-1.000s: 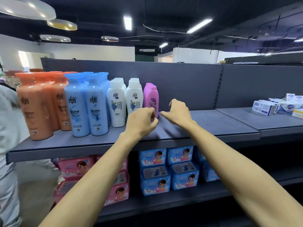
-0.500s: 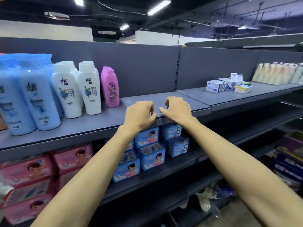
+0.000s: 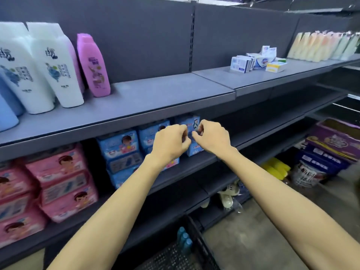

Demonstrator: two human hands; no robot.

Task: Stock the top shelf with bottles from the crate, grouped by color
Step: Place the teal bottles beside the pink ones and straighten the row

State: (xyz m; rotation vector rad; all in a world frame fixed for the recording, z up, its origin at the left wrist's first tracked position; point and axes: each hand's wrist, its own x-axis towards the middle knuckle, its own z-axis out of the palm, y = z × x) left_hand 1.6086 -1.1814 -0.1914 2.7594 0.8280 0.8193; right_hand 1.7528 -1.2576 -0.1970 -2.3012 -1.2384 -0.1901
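Two hands: my left hand and right hand are each curled into a loose fist with nothing in them, knuckles nearly meeting.
Pose: both forearms reach straight out, palms down. The hands hover just under the front lip of the top shelf, in front of the blue packs one level down. As far as I can see they touch neither.
Crate: the black mesh crate sits on the floor by the base of the shelving, well below the hands.
Bottles: blue caps line up inside the crate against its far wall. I count about three, but blur and mesh make that a guess, and the bodies are hidden.
Shelf: blue bottles stand at the far left, then white bottles, then a pink bottle. Bare shelf runs to the right of it.
Handling: going by the bottles already standing, I expect stiff, smooth plastic, full and fairly heavy. It should be slick under the fingers but not fragile. They are tall enough to knock a neighbour over if set down carelessly.
Hold: I would wrap fingers and thumb round the body below the shoulder, one bottle per hand. Only the caps are exposed, so I would start at the neck and slide down once a bottle is lifted clear.
Destination: blue caps suggest the blue group at the left.
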